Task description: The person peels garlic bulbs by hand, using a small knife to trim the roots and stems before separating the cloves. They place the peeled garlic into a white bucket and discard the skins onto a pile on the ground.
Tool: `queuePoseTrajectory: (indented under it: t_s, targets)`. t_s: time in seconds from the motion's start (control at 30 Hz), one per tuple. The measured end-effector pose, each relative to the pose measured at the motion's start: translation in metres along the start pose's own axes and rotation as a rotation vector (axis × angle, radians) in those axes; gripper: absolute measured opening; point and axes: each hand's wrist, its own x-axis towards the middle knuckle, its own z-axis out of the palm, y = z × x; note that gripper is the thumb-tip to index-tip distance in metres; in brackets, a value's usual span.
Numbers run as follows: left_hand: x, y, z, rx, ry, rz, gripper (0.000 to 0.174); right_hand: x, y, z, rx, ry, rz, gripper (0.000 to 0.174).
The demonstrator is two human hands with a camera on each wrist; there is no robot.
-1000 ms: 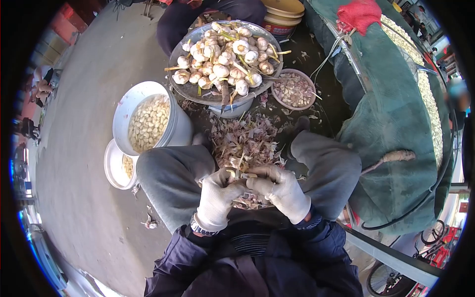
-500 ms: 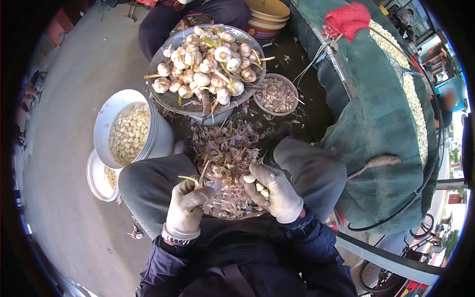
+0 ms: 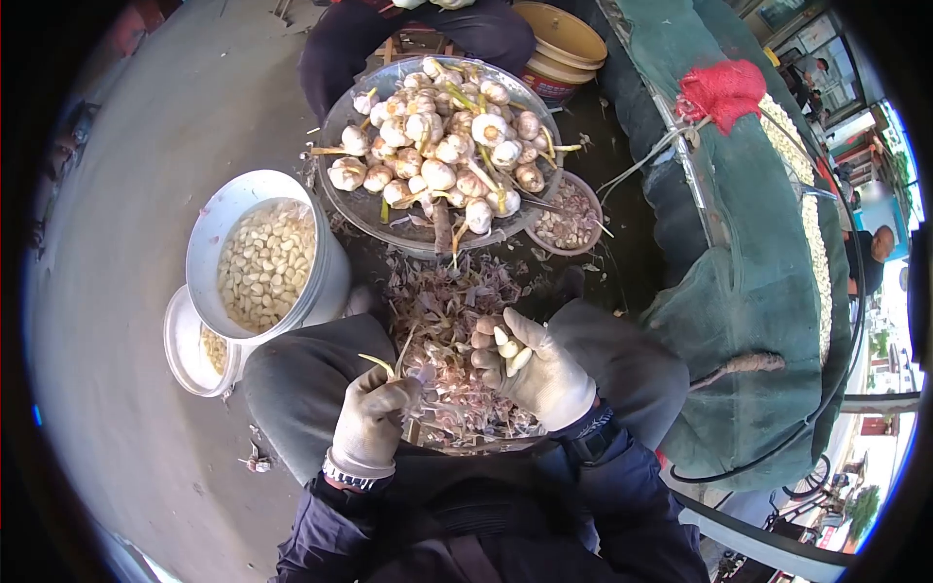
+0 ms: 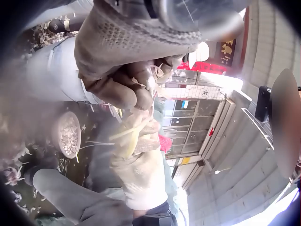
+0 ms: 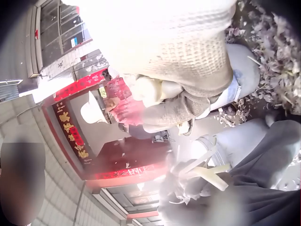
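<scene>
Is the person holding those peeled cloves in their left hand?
No, the head view shows the peeled cloves in the right hand, while the left hand holds a garlic stem.

The gloves [image 3: 558, 385] are matt, rough knit; the cloves [image 3: 520, 362], smooth. At nine o'clock, the bucket [image 3: 333, 274] is smooth plastic.

3 white garlic cloves [image 3: 518, 360] sit in the right hand [image 3: 546, 379], a yellowish stalk [image 3: 379, 363] in the left hand [image 3: 370, 423].
</scene>
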Motion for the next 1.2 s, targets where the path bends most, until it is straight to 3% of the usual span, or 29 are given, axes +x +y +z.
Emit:
queuePoseTrajectory:
  t_s: [0.07,0.13,0.2,0.27,0.3,0.37,0.47,0.5,0.6,0.7,0.83,1.03,1.2]
  targets:
    - [0.000,0.010,-0.007,-0.204,-0.011,-0.179,0.013,0.018,0.006,-0.003,-0.024,0.007,0.016,0.035]
    - [0.002,0.018,-0.007,-0.332,0.038,-0.235,0.011,0.040,0.022,0.001,-0.078,0.036,-0.064,0.023]
    - [0.002,0.015,-0.021,-0.332,-0.049,-0.210,0.008,0.059,0.030,-0.017,-0.154,0.111,0.075,0.027]
    - [0.004,0.013,-0.024,-0.354,0.024,-0.188,0.007,0.078,0.043,-0.020,-0.252,0.273,0.086,0.029]
    - [0.005,0.009,-0.028,-0.397,0.027,-0.165,0.009,0.089,0.043,-0.015,-0.272,0.186,0.131,0.030]
    - [0.003,0.007,-0.032,-0.405,0.062,-0.134,0.010,0.103,0.042,-0.005,-0.399,0.197,0.165,0.029]
    - [0.002,0.008,-0.041,-0.404,0.107,-0.113,0.015,0.137,0.033,0.076,-0.400,0.122,0.169,0.034]
    - [0.002,0.007,-0.044,-0.407,0.111,-0.119,0.016,0.157,0.032,0.095,-0.276,-0.053,0.160,0.040]
    - [0.003,0.013,-0.050,-0.402,0.117,-0.118,0.016,0.191,0.027,0.155,-0.254,-0.266,0.133,0.040]
    - [0.002,0.018,-0.052,-0.390,0.152,-0.163,0.014,0.209,0.037,0.143,-0.451,-0.118,0.028,0.048]
    - [0.002,0.012,-0.052,-0.393,0.095,-0.165,0.013,0.178,0.022,0.109,-0.433,-0.140,0.082,0.044]
    - [0.006,0.017,-0.043,-0.432,0.117,-0.100,0.009,0.074,0.010,0.097,-0.758,0.134,-0.022,0.032]
    - [0.005,0.007,-0.038,-0.462,-0.126,-0.011,0.043,0.027,0.025,0.105,-1.008,0.119,-0.097,0.024]
